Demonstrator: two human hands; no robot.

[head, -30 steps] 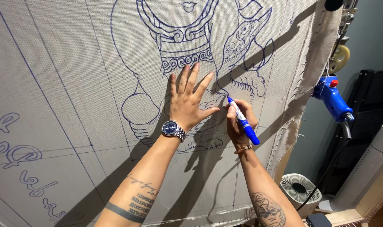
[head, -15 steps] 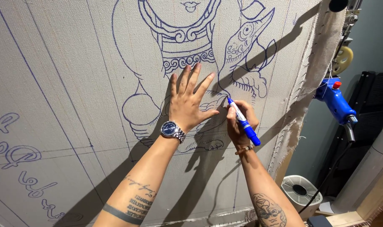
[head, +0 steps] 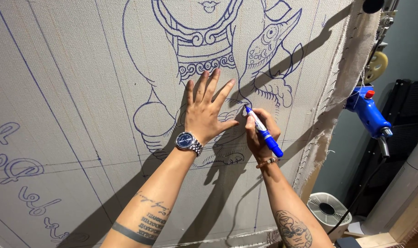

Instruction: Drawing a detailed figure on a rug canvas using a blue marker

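Fingers (head: 251, 131) grip blue marker (head: 264, 132) against canvas (head: 80, 92).

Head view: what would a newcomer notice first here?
A big grey cloth with a figure drawn in blue lines fills the view. In the middle, the left hand lies flat on it, and the right hand holds a blue marker, tip on the cloth.

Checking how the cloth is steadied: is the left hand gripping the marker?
No, the left hand lies flat and open on the cloth, while the right hand holds the blue marker.
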